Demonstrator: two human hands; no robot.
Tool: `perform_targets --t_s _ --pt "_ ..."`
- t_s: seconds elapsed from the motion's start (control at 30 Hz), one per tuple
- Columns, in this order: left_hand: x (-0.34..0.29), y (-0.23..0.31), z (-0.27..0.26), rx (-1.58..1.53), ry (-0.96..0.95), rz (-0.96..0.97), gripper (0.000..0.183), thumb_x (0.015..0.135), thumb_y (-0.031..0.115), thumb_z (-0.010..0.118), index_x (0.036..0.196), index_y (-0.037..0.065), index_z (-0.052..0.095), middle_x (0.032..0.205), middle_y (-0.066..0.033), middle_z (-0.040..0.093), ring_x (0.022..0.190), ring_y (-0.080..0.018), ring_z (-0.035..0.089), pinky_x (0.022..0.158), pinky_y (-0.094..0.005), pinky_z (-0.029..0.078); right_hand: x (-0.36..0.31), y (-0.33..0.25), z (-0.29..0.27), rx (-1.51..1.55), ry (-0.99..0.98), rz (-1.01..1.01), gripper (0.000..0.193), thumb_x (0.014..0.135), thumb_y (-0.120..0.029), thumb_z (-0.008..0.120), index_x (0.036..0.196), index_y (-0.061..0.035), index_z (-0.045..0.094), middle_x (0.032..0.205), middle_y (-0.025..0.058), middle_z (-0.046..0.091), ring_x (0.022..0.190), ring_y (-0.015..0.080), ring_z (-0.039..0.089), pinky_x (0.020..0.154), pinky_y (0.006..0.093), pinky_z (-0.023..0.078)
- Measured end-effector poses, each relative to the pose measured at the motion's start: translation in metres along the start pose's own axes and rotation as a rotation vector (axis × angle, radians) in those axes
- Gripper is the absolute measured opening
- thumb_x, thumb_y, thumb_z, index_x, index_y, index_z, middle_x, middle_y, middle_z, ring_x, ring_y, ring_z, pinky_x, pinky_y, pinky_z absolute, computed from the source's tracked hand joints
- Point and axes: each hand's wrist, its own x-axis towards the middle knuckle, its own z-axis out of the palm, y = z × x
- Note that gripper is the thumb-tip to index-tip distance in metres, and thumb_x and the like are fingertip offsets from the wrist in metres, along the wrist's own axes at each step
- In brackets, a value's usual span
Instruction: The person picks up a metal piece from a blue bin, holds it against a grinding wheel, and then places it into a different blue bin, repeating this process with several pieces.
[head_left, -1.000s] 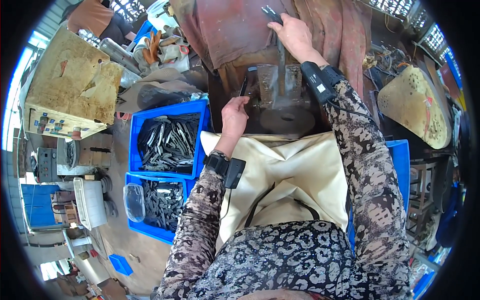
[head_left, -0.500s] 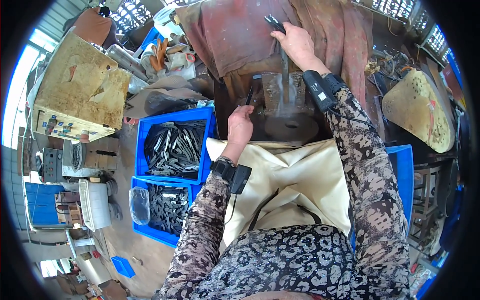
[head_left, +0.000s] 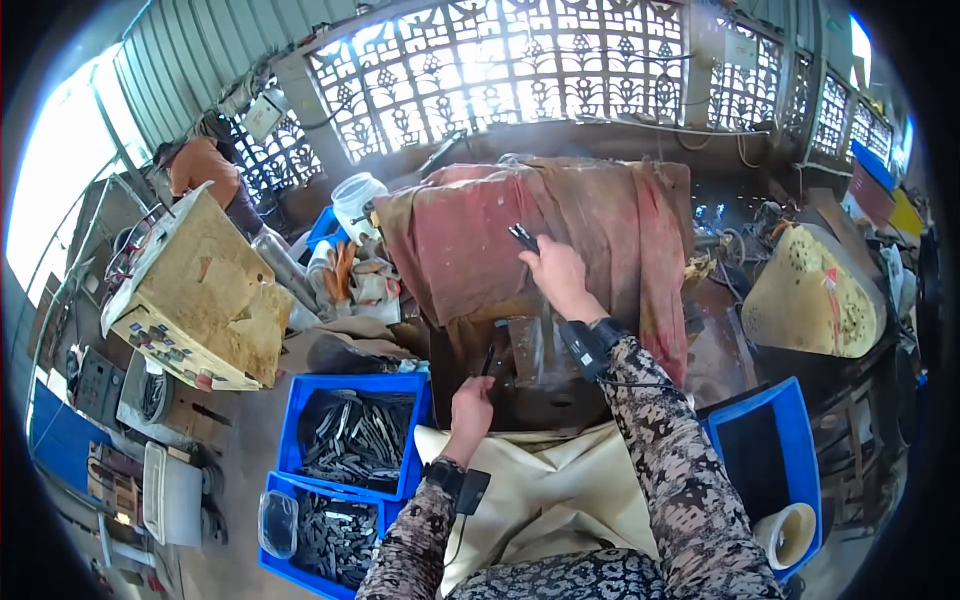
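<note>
My left hand (head_left: 472, 408) is closed on a slim dark strip (head_left: 488, 360), which points up toward the dark recess under a draped cloth. Farther up and to the right, my right hand (head_left: 557, 274) grips a small bunch of narrow dark strips (head_left: 522, 238) in front of the reddish-brown cloth (head_left: 470, 245). Both wrists wear black strapped devices. Between and below the hands is a worn, dusty board (head_left: 528, 350) inside the recess. A cream apron (head_left: 540, 490) covers my lap up to the recess edge.
Left of me, two blue crates, an upper one (head_left: 290, 440) and a lower one (head_left: 300, 580), hold many dark strips. A blue bin (head_left: 805, 450) with a cream tub (head_left: 785, 535) stands at right. A stained yellowish box (head_left: 225, 300) is at left; gloves (head_left: 345, 275) lie beyond.
The view has tilted up, bringing the lattice windows in and shifting everything lower. Both hands keep hold of their dark strips; the right hand stays by the cloth.
</note>
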Motion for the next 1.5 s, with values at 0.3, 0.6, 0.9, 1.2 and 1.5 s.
perform_targets --t_s 0.3,0.6,0.9,1.2,1.5 --pt "0.009 0.003 0.003 0.007 -0.014 -0.006 0.017 0.079 -0.003 0.055 0.09 0.004 0.067 0.085 -0.0163 0.065 0.084 -0.0361 0.063 0.074 -0.0419 0.05 0.009 0.003 -0.002 0.019 -0.017 0.018 0.032 0.084 -0.036 0.065 0.091 -0.0048 0.057 0.076 0.0195 0.064 0.076 0.0413 0.062 0.064 0.0517 0.047" --pt "-0.006 0.011 -0.005 0.049 -0.05 -0.057 0.018 0.078 -0.003 0.055 0.089 0.004 0.067 0.083 -0.0157 0.064 0.081 -0.036 0.062 0.072 -0.0428 0.05 -0.004 0.002 -0.001 0.041 -0.006 -0.006 0.032 0.084 -0.035 0.065 0.089 -0.0042 0.058 0.075 0.0203 0.063 0.075 0.0411 0.062 0.064 0.0511 0.047" --pt "0.002 0.0 0.004 0.096 -0.038 0.044 0.02 0.077 -0.002 0.053 0.09 0.004 0.067 0.089 -0.0193 0.063 0.088 -0.0373 0.061 0.077 -0.0442 0.049 0.006 0.01 0.002 0.074 0.03 -0.084 0.036 0.083 -0.038 0.063 0.087 -0.0027 0.06 0.083 0.0228 0.063 0.082 0.0421 0.061 0.071 0.0509 0.048" --pt "0.009 -0.006 0.011 0.069 -0.003 0.086 0.028 0.072 -0.005 0.055 0.094 0.004 0.069 0.089 -0.0153 0.065 0.084 -0.0331 0.063 0.074 -0.039 0.051 -0.009 0.02 -0.03 0.076 -0.064 -0.1 0.042 0.082 -0.041 0.064 0.091 -0.0004 0.063 0.086 0.0239 0.064 0.085 0.0418 0.062 0.073 0.0473 0.048" --pt "0.036 0.01 0.015 0.348 0.0 0.405 0.024 0.075 0.001 0.059 0.096 0.003 0.069 0.089 -0.0144 0.065 0.085 -0.0323 0.064 0.077 -0.0386 0.052 -0.238 -0.009 -0.095 0.377 -0.091 -0.119 0.031 0.081 -0.022 0.072 0.1 -0.0012 0.061 0.083 0.0178 0.065 0.072 0.0332 0.065 0.062 0.0378 0.05"
